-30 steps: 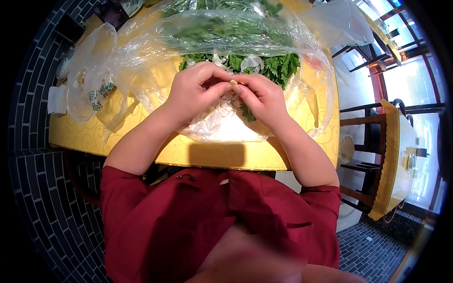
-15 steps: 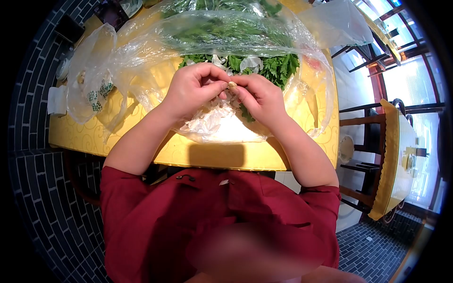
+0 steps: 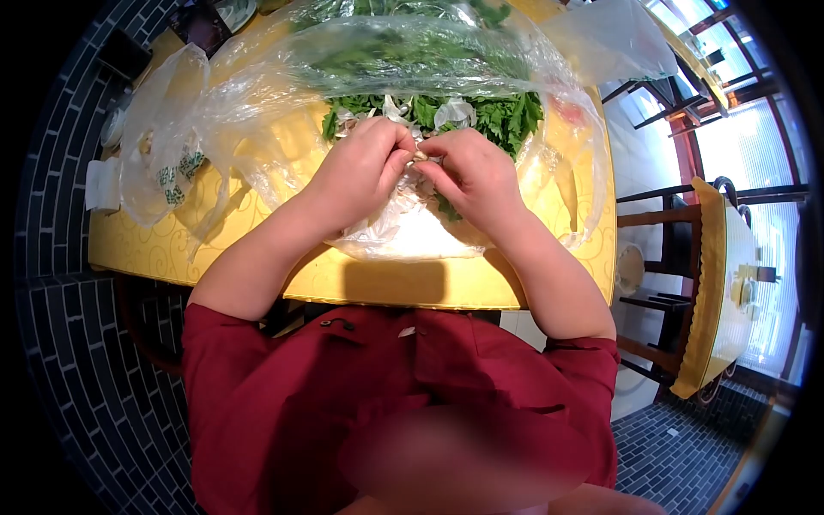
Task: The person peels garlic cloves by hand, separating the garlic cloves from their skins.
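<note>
Between my fingertips is a small pale garlic clove (image 3: 420, 156). My left hand (image 3: 362, 172) pinches it from one side with thumb and forefinger, the other fingers curled. From the opposite side my right hand (image 3: 475, 174) grips it between thumb and forefinger. Below both hands, papery garlic skins (image 3: 390, 219) lie heaped on a clear plastic sheet or bag. Just beyond the hands spreads a bunch of leafy green herbs (image 3: 511, 120), partly covered by the clear plastic bag (image 3: 403, 60). A few larger pieces of skin rest on the leaves.
The yellow-clothed table (image 3: 249, 249) carries everything. At left are a crumpled plastic bag with green print (image 3: 176, 176) and a white box (image 3: 103, 184). A dark object (image 3: 199, 26) stands at the far left. To the right, a second table (image 3: 721, 292) and chairs stand apart.
My left hand has rotated, with its knuckles turned more upward and its fingers closed tighter. My right hand has shifted slightly. The clove stays between the fingertips.
</note>
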